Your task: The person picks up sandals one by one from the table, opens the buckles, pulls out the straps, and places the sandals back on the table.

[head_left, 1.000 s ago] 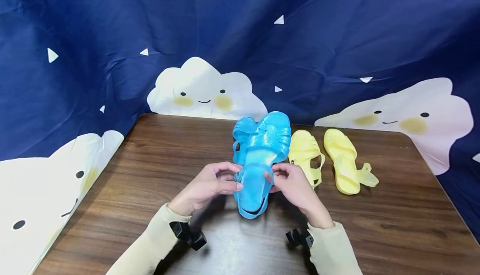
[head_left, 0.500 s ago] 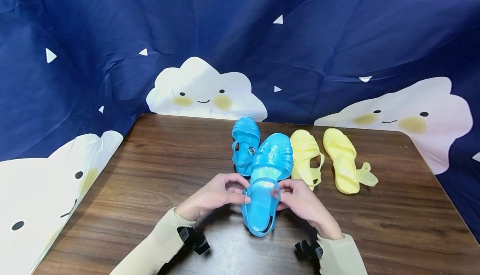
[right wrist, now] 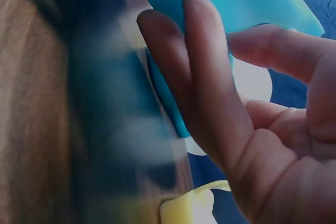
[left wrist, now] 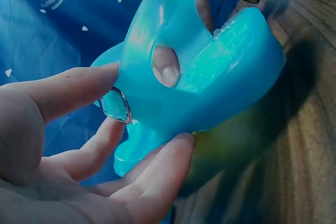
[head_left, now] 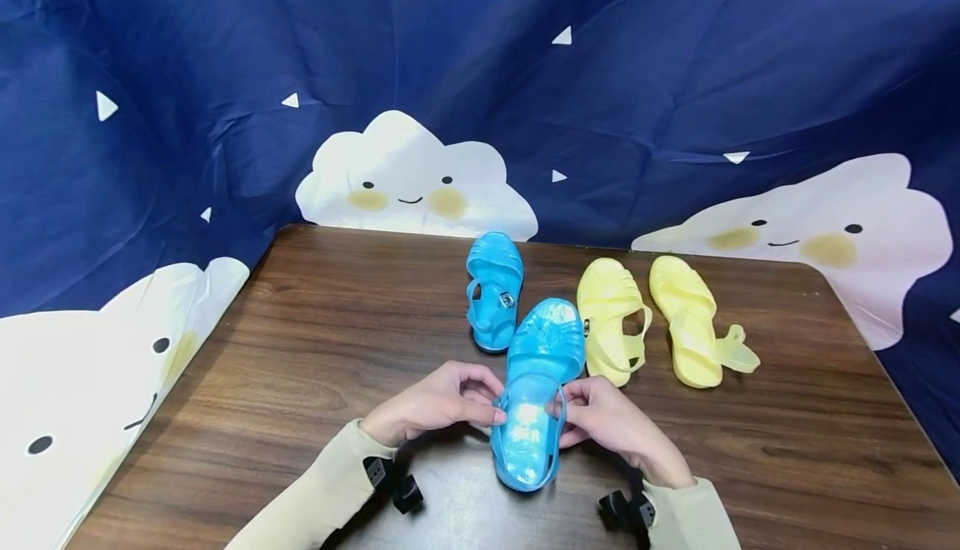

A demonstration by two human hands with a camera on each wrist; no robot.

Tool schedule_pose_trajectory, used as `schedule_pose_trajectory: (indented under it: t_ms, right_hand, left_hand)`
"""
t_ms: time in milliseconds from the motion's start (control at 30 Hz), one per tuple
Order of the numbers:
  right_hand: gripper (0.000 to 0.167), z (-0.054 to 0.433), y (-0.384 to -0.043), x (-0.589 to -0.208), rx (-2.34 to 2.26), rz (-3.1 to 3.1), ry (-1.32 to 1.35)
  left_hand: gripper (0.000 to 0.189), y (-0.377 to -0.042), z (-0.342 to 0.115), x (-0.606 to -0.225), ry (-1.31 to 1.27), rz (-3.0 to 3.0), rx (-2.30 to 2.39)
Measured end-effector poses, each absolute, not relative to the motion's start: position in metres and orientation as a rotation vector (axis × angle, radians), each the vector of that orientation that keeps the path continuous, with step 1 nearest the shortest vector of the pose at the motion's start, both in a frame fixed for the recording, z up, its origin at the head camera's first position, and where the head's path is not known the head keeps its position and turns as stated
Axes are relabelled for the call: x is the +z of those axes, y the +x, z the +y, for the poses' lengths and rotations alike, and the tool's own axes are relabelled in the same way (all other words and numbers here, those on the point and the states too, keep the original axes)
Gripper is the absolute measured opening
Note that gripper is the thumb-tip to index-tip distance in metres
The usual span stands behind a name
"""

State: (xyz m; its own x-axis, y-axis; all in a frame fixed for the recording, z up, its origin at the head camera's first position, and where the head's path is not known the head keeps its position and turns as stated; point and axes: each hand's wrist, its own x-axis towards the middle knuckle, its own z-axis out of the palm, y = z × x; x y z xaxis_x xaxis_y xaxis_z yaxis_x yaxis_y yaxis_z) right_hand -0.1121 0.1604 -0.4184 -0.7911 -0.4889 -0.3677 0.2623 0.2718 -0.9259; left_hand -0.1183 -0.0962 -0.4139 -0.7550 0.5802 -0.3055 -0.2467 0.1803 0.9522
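A shiny blue jelly sandal [head_left: 527,442] is held between both hands, its toe pointing away from me. My left hand [head_left: 442,404] grips its left side; in the left wrist view the thumb and fingers are at the strap beside the metal buckle [left wrist: 116,105]. My right hand [head_left: 618,425] pinches the sandal's right side, with fingertips at the strap and edge. A shadow below the sandal [left wrist: 226,95] in the left wrist view shows it raised off the table. Behind it, a second blue sandal [head_left: 495,260] with a buckle lies on the table.
Right of the blue pair lie a yellow sandal [head_left: 609,283] with its strap looped and another yellow sandal [head_left: 692,342] with its strap spread to the right. The brown wooden table [head_left: 360,300] ends at a blue curtain [head_left: 480,58] with printed clouds.
Both hands have brought the blue sandal toward me and lower in the head view, away from the second blue sandal, which is now uncovered. The yellow sandals have stayed put.
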Motion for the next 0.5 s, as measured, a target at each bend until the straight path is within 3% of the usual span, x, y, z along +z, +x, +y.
schedule_pose_trajectory:
  t_ms: [500]
  right_hand:
    - [0.015, 0.161, -0.111, -0.435, -1.526, 1.845, -0.164]
  left_hand:
    - [0.023, -0.116, -0.091, -0.426, 0.241, 1.753, 1.583]
